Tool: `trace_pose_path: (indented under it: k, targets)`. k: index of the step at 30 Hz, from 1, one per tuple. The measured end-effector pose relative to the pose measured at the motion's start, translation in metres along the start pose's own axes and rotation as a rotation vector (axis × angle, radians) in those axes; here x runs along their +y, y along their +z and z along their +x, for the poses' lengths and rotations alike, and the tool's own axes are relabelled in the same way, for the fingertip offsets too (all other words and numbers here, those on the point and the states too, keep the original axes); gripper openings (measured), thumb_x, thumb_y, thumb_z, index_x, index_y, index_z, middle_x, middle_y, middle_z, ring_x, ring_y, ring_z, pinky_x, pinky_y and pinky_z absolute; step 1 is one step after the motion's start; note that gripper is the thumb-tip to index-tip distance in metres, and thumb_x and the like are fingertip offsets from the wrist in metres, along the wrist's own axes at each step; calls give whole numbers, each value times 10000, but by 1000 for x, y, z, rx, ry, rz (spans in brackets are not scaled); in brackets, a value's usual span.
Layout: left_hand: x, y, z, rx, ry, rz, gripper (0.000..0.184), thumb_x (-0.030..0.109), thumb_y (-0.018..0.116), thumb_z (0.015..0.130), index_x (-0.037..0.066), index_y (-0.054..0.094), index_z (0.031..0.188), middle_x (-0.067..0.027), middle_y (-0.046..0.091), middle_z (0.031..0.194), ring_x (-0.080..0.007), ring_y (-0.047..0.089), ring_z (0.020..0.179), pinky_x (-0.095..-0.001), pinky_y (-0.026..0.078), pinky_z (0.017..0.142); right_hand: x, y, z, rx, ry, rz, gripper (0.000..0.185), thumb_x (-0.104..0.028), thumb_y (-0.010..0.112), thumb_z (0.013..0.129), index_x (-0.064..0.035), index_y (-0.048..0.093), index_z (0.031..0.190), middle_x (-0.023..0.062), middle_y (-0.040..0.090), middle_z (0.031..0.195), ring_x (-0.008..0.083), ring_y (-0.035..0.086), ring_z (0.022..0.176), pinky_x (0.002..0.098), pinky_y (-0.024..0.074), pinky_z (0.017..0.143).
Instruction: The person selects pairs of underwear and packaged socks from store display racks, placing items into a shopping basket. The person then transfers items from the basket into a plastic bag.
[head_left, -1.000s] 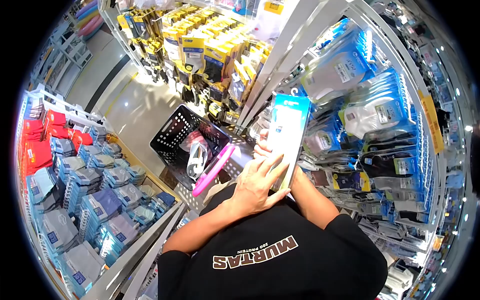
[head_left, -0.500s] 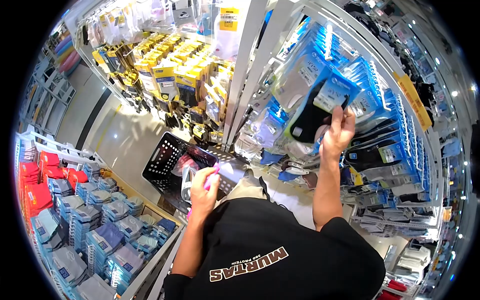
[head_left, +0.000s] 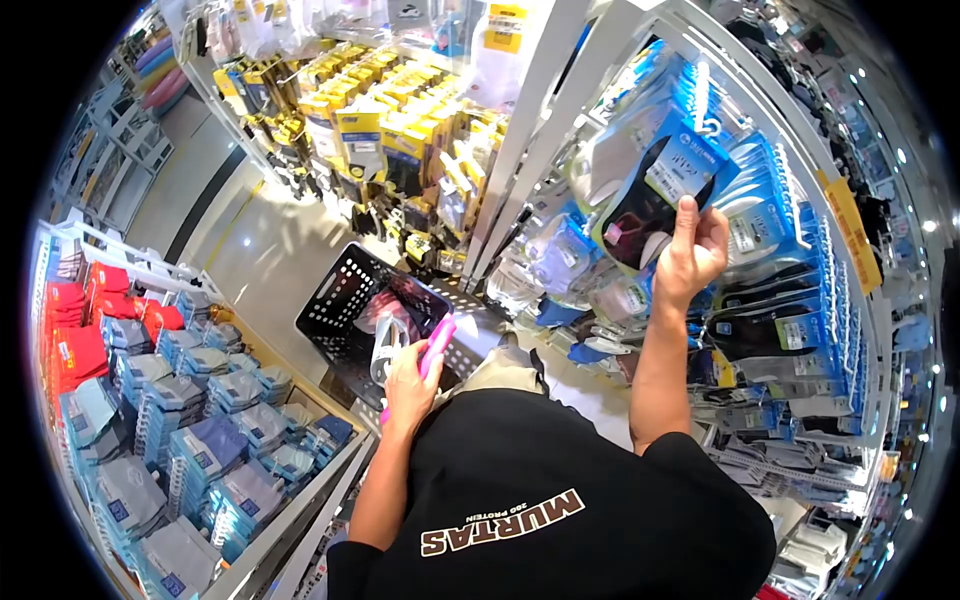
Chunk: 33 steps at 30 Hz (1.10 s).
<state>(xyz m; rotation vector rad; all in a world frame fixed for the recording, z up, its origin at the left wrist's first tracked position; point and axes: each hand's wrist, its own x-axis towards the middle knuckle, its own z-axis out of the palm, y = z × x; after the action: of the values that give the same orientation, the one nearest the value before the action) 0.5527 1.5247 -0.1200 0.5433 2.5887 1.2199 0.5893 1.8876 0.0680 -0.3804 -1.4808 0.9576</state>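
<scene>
My left hand [head_left: 411, 386] is closed round the pink handle [head_left: 437, 345] of a black perforated shopping basket [head_left: 333, 318]. Inside the basket lie a few items, partly see-through and whitish. On the right, my right hand [head_left: 692, 252] pinches a blue-topped pack of dark socks [head_left: 651, 203] by its edge, thumb in front. The pack is tilted and lies in front of other blue packs [head_left: 758, 235] on the rack's hooks; whether its top is on a hook is not clear.
Yellow-topped packs [head_left: 380, 130] hang on a rack ahead. At the left, a low display holds stacked grey and blue packs [head_left: 205, 450] and red ones [head_left: 82, 345]. A white rack post [head_left: 545, 130] stands between the two hanging displays.
My left hand has gone from a blue-topped pack to the basket handle. My right hand has moved out to the rack and holds a dark pack there.
</scene>
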Motion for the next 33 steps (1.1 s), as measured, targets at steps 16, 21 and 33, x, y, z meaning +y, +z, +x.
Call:
trace_pose_path:
  k: [16,21,33]
  targets:
    - [-1,2,5,56,66,76,346,333,703,921,74,662,1146,-117,697,1027,-333,674,935,-435,524,803,22,1,-21,-17,57,-152,261,-34,762,895,-30,547,1043,-9,544,896,59,508,782,230,440,626]
    - [-6,4,6,49,6,114,362,368,659,951,94,659,1189,-144,707,1058,-357,676,955,-458,525,810,4,-13,-61,-91,137,-43,187,-19,694,927,-44,533,1019,-1,540,805,53,456,565,214,378,494]
    - [-21,-26,36,62,-17,75,404,417,663,941,112,652,1207,-139,715,1024,-347,696,908,-463,537,780,-10,29,-191,-1463,598,-218,386,-191,741,893,-64,624,1238,53,676,838,157,633,711,301,525,692]
